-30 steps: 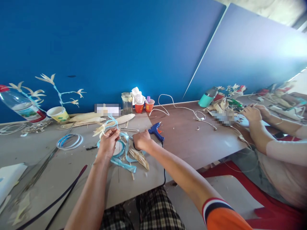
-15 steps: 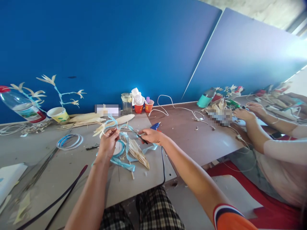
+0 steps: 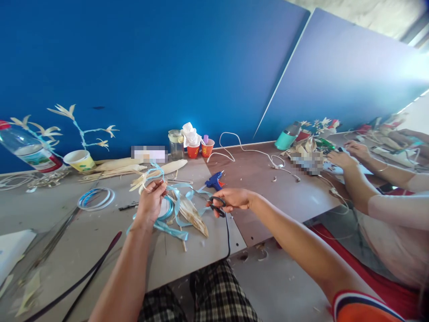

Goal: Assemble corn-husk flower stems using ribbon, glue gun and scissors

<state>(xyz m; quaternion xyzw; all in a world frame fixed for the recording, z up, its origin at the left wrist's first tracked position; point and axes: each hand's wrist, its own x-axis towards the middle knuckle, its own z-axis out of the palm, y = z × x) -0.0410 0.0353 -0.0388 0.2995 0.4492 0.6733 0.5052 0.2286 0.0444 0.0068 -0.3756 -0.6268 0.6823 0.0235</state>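
Lying between hands (image 3: 153,197) (image 3: 233,199): blue ribbon (image 3: 177,232)

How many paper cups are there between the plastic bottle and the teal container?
3: a yellow-white paper cup beside the plastic bottle, a red paper cup right of the glass jar, and a second red paper cup farther right. Others may be hidden.

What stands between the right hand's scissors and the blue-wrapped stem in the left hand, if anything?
Loose blue ribbon lies between the scissors in the right hand and the stem in the left hand; whether ribbon and scissors touch is unclear.
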